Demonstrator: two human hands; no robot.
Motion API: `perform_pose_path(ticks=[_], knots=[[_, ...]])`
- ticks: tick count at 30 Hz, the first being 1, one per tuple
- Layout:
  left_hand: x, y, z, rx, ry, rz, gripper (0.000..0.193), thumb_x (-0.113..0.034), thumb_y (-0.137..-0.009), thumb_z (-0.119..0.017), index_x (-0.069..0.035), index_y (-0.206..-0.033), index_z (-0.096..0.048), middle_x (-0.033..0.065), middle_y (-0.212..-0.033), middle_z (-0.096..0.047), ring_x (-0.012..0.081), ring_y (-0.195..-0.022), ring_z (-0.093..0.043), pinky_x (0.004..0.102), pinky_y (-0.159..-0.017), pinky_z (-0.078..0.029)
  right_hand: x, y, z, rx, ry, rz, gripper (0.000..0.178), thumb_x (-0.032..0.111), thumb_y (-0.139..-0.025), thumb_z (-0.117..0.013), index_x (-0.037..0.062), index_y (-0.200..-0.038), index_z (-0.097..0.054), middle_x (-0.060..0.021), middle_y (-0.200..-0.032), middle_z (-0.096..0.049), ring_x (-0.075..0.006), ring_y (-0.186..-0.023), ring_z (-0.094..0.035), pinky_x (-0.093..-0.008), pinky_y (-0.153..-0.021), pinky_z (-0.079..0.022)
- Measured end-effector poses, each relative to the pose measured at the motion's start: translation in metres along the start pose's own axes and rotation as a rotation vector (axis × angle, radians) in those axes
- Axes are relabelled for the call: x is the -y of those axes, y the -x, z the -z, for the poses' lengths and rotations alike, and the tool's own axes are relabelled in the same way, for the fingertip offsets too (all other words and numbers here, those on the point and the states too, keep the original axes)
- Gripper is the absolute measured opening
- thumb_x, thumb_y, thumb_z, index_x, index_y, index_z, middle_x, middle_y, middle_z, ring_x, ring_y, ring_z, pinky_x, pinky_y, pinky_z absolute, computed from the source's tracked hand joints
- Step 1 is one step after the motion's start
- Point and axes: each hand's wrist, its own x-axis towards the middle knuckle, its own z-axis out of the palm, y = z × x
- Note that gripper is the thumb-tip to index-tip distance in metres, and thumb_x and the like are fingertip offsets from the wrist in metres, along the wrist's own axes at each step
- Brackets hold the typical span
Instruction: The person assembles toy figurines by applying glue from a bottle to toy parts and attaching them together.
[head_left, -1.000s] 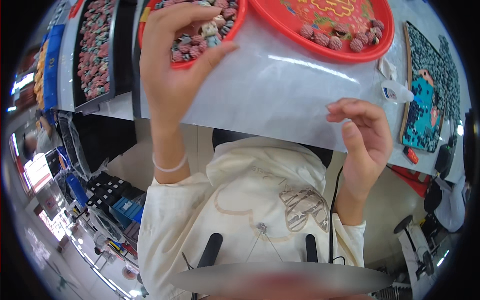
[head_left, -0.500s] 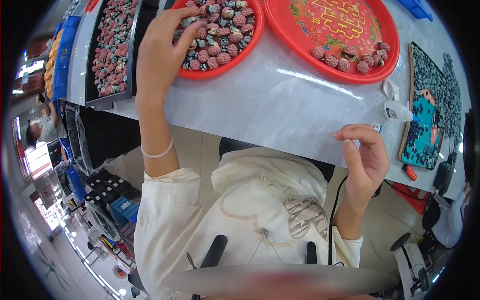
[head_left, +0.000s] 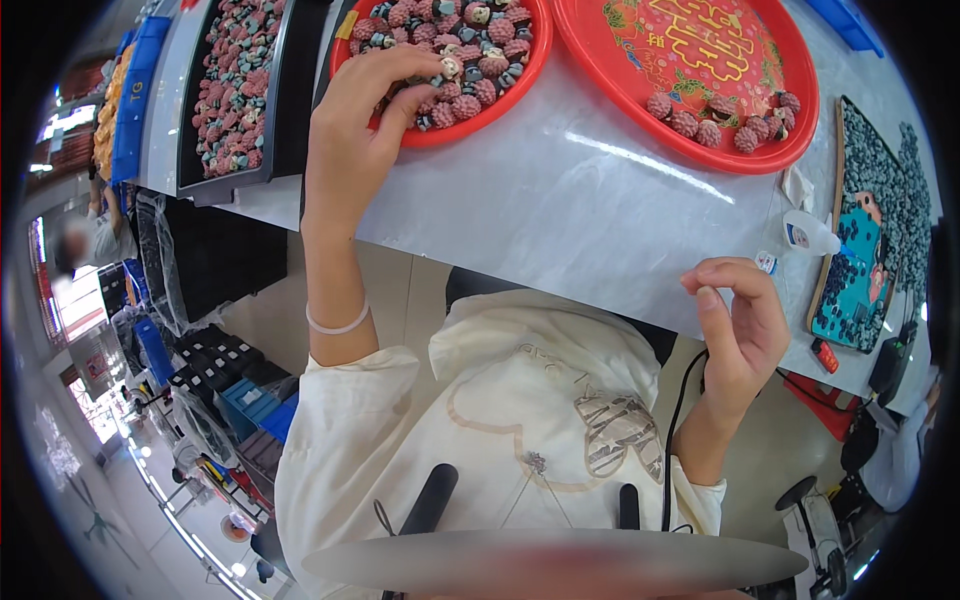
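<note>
My left hand reaches over the near left rim of a red round tray. Its thumb and index finger are apart, their tips among small knobbly pink pieces with grey-blue and pale parts. No piece shows firmly gripped there. Over the table's front edge, at the right, hovers my right hand. Its fingers are curled and the index fingertip is close to the thumb; anything pinched between them is too small or hidden. Beyond it is a larger red patterned tray, with several pink pieces along its near side.
A black bin of similar pieces stands left, beside a blue crate. At right lie a white squeeze bottle, crumpled tissue, a teal board with dark bits and a small red object. A cable hangs by my right arm.
The whole view has shifted slightly. My left thumb and fingers have moved right and nearer over the pieces in the left tray. My right hand keeps nearly the same curled pose.
</note>
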Motion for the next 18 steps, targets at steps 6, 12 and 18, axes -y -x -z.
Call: perform_pose_path(ticks=[6, 12, 18], knots=[[-0.005, -0.001, 0.001, -0.01, -0.063, -0.005, 0.018, -0.002, -0.071, -0.06, -0.004, -0.088, -0.059, 0.006, -0.09, -0.059, 0.0229, -0.083, -0.055, 0.0294, -0.073, -0.043, 0.001, -0.002, -0.003, 0.026, 0.04, 0.044, 0.014, -0.011, -0.068, -0.051, -0.0042, -0.08, -0.055, -0.0117, -0.076, -0.059, -0.0158, -0.07, -0.055, -0.0239, -0.067, -0.042], [-0.022, 0.001, 0.013, 0.073, -0.134, 0.314, 0.021, -0.003, -0.071, -0.06, -0.005, -0.092, -0.058, 0.0061, -0.089, -0.056, 0.0231, -0.081, -0.053, 0.0298, -0.072, -0.043, -0.001, -0.001, 0.002, 0.071, 0.113, 0.072, 0.015, -0.012, -0.067, -0.052, -0.0039, -0.078, -0.056, -0.0117, -0.076, -0.059, -0.0156, -0.067, -0.055, -0.0231, -0.062, -0.042], [0.004, -0.011, 0.003, 0.03, -0.168, 0.06, 0.024, -0.007, -0.073, -0.059, -0.007, -0.097, -0.057, 0.0071, -0.093, -0.055, 0.0228, -0.082, -0.052, 0.031, -0.072, -0.043, 0.0, -0.002, -0.002, 0.08, 0.104, 0.097, 0.016, -0.013, -0.066, -0.052, -0.0039, -0.078, -0.056, -0.0118, -0.075, -0.059, -0.0162, -0.066, -0.055, -0.0235, -0.061, -0.043]])
